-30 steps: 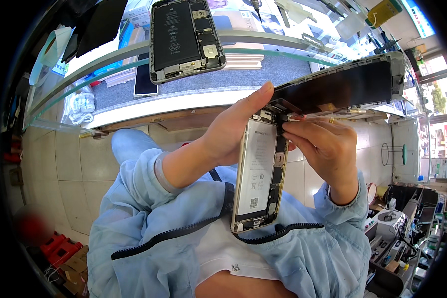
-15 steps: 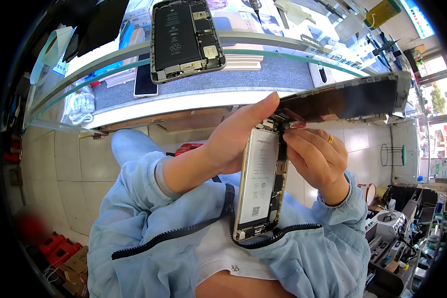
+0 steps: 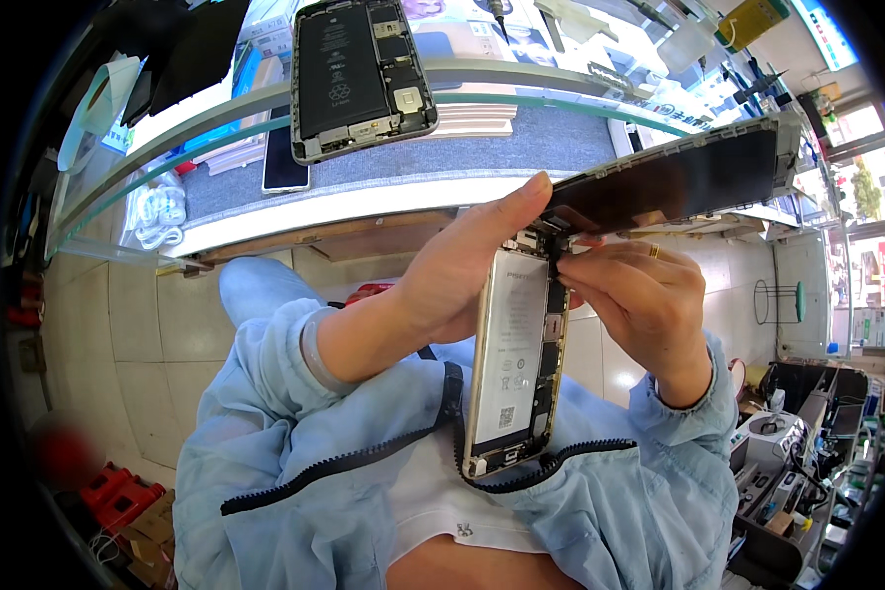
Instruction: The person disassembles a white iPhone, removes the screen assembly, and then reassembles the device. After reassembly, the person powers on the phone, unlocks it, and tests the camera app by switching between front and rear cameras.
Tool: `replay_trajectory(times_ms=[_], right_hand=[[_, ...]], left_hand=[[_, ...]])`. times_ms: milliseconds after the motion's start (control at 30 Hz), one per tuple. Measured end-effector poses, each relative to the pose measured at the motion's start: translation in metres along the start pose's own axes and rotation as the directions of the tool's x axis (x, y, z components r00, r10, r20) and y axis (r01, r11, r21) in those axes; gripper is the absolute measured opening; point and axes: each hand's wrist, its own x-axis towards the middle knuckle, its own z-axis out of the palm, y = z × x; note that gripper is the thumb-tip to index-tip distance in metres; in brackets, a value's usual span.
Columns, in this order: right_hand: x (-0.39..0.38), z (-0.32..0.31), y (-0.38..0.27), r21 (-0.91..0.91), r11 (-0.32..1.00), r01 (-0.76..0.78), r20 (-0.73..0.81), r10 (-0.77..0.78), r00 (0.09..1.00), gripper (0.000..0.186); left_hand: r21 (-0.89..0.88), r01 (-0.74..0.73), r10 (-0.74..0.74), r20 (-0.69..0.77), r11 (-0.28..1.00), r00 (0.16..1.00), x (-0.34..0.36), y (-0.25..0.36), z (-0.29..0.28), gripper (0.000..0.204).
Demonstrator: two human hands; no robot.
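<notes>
Head view: my left hand point(image 3: 462, 280) braces opened phone body point(image 3: 514, 364) upright; right hand point(image 3: 639, 295) pinches connector area closed-fingered, screen panel point(image 3: 674, 182) hinged back, clearing access.

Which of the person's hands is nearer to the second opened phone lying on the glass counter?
Left. The left hand is just below the opened phone on the counter; the right hand is farther off, lower right.

opened phone body point(image 3: 516, 359) upright over the lap between both hands, left hand point(image 3: 462, 275) on its left edge, right hand point(image 3: 639, 295) on its right, screen panel point(image 3: 674, 182) hinged off its top, second opened phone point(image 3: 362, 74) on the counter point(image 3: 521, 147) behind, up left
</notes>
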Motion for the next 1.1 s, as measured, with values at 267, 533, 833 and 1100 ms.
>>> replay_trajectory(times_ms=[267, 533, 833, 1100], right_hand=[[-0.007, 0.011, -0.008, -0.191, 0.962, 0.193, -0.059, -0.208, 0.976, 0.027], [-0.017, 0.003, -0.007, -0.102, 0.989, -0.107, -0.413, 0.056, 0.909, 0.021], [-0.006, 0.013, -0.011, -0.142, 0.99, -0.022, -0.15, 0.0, 0.989, 0.021], [0.001, 0.005, -0.006, -0.026, 0.998, -0.048, -0.003, 0.048, 0.999, 0.027]], left_hand=[[0.038, -0.055, 0.058, -0.082, 0.998, 0.995, -0.002, -0.002, 0.003, 0.049], [-0.072, -0.021, 0.01, -0.143, 0.997, 0.99, -0.005, 0.0, 0.005, 0.051], [-0.022, -0.046, 0.045, -0.041, 0.999, 0.998, -0.003, -0.001, 0.003, 0.05], [-0.011, -0.042, 0.041, -0.085, 0.999, 0.996, -0.003, -0.003, 0.002, 0.047]])
